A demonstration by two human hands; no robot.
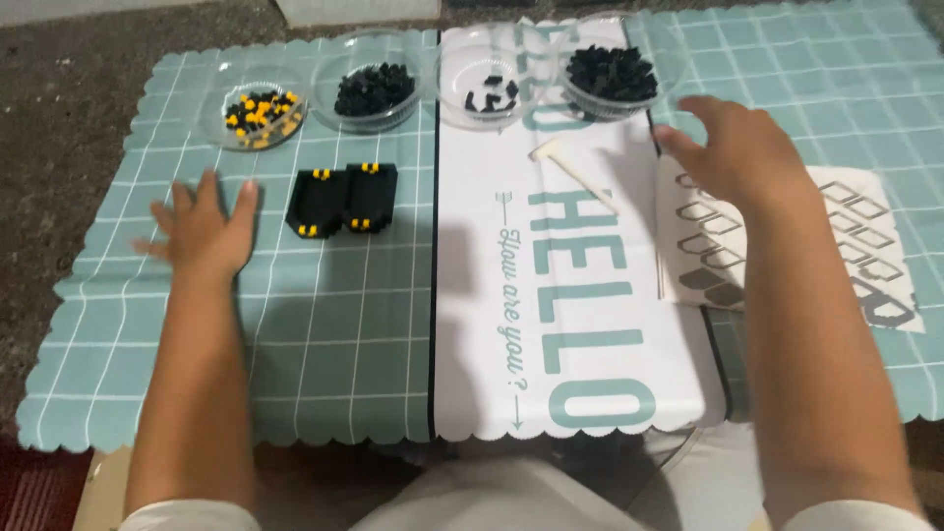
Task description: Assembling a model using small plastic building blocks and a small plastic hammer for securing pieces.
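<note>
My left hand [205,228] lies flat with spread fingers on the teal checked mat [324,324], just left of a small black block build [343,200] with yellow studs at its corners. My right hand [733,152] hovers open over the top edge of a printed instruction sheet [870,246], close to a clear bowl of black pieces [612,77]. Neither hand holds anything. A thin cream stick tool [578,174] lies on the white mat between the hands.
Along the far edge stand three more clear bowls: one with black and yellow pieces [259,111], one heaped with black pieces [374,90], one with a few black pieces [492,93]. A white lettered mat [580,334] covers the middle.
</note>
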